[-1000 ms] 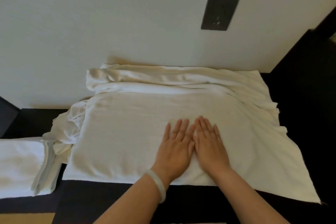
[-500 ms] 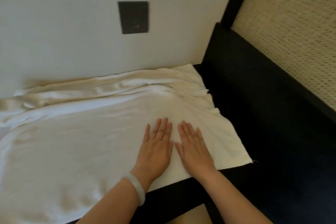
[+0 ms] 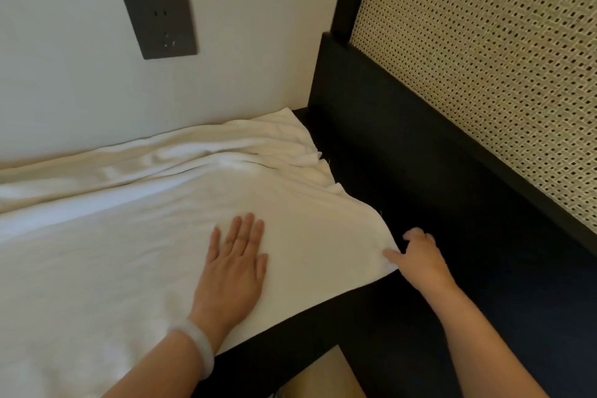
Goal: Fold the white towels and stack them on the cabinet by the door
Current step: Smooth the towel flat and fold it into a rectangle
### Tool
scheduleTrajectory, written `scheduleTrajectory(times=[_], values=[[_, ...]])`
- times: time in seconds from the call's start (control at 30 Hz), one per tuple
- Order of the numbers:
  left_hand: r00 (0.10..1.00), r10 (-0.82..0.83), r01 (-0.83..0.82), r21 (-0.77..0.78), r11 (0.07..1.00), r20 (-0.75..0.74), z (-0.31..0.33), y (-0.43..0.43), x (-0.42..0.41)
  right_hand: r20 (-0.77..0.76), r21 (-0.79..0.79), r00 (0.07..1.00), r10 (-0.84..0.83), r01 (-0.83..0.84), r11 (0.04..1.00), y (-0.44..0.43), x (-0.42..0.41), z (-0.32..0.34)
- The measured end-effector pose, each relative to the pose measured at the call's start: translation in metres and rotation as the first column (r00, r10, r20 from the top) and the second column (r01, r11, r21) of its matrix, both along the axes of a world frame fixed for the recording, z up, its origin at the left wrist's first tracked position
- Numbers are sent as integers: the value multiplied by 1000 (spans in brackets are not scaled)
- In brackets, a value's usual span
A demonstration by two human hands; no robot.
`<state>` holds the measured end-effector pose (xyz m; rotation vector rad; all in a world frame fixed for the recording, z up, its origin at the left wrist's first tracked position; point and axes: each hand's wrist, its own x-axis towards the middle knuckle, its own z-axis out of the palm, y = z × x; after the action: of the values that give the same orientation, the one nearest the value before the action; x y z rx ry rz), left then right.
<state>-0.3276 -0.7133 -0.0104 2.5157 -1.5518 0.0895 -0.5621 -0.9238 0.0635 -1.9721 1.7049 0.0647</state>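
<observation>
A large white towel (image 3: 129, 236) lies spread over the dark cabinet top (image 3: 371, 317), its far edge bunched in folds against the wall. My left hand (image 3: 235, 265) presses flat on the towel with straight fingers; a pale bangle sits on that wrist. My right hand (image 3: 416, 255) is at the towel's near right corner, its thumb on top of the cloth and its fingers curled at the edge, pinching the corner.
A white wall with a dark power socket (image 3: 160, 26) stands behind the towel. To the right rises a black frame (image 3: 420, 155) holding a woven cane panel (image 3: 484, 58). A strip of tan floor (image 3: 323, 378) shows below the cabinet edge.
The view has swung right. My right hand slid off the towel's middle to its near right corner and took hold of it. My left hand stays flat on the cloth.
</observation>
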Motion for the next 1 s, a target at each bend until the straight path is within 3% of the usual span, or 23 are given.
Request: scheduleTrajectory(times=[0.07,0.23,0.4,0.57,0.7,0.77,0.8,0.9,1.0], values=[[1000,2,-2,5,1000,-3,0,0,0,21,138,999,-45,42,990,-1,3,4],[1000,5,-5,2,1000,-1,2,0,0,16,151,1000,-9,7,989,3,3,2],[1000,2,-2,8,1000,-2,1,1,0,322,288,919,-230,136,948,2,-2,9],[1000,0,0,8,1000,1,0,1,1,369,181,906,-206,147,972,-4,-22,5],[1000,3,-3,2,1000,-8,0,-1,0,175,106,984,-24,5,994,-4,-13,9],[1000,6,-6,8,1000,-16,1,-2,0,22,-116,995,97,-94,989,6,12,13],[1000,5,-5,17,1000,-24,2,-2,0,31,-240,987,156,-144,960,18,32,17],[997,-13,14,16,1000,-77,8,1,3,217,-333,867,448,-366,869,73,106,17],[991,51,-51,4,999,-120,13,22,5,104,-351,668,736,-668,656,119,154,-23]])
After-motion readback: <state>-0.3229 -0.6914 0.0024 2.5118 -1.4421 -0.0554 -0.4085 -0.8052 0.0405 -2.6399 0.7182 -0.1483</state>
